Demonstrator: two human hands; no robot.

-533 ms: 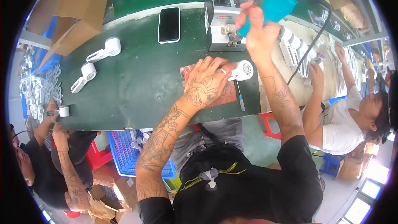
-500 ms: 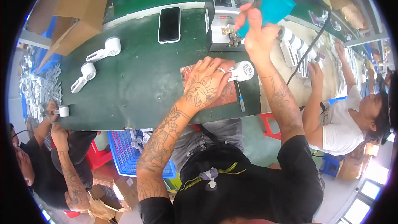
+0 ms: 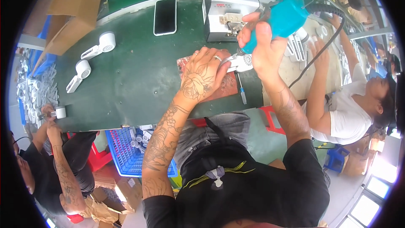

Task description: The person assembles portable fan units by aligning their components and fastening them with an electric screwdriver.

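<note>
My left hand [image 3: 203, 71] is closed over the handle of a white handheld device with a round, slotted head [image 3: 244, 62]. It holds the device down on a worn reddish mat [image 3: 226, 85]; the palm hides most of the handle. In my right hand [image 3: 268, 50] is a teal electric screwdriver [image 3: 288, 16], gripped around its body. Its nose points down and left, just above the device near the head. Whether the bit touches the device I cannot make out. A small screwdriver with a blue handle [image 3: 243, 95] lies at the mat's right edge.
Behind the mat stands a grey machine [image 3: 230, 6], left of it a phone [image 3: 165, 16]. Two similar white devices [image 3: 106, 42] lie at the left. A black cable [image 3: 314, 61] hangs at the right. A blue basket [image 3: 122, 154] sits below the table edge. People work on both sides.
My right hand has brought the electric screwdriver down from beside the machine to the white device. My left hand keeps its hold. The whole view has shifted slightly.
</note>
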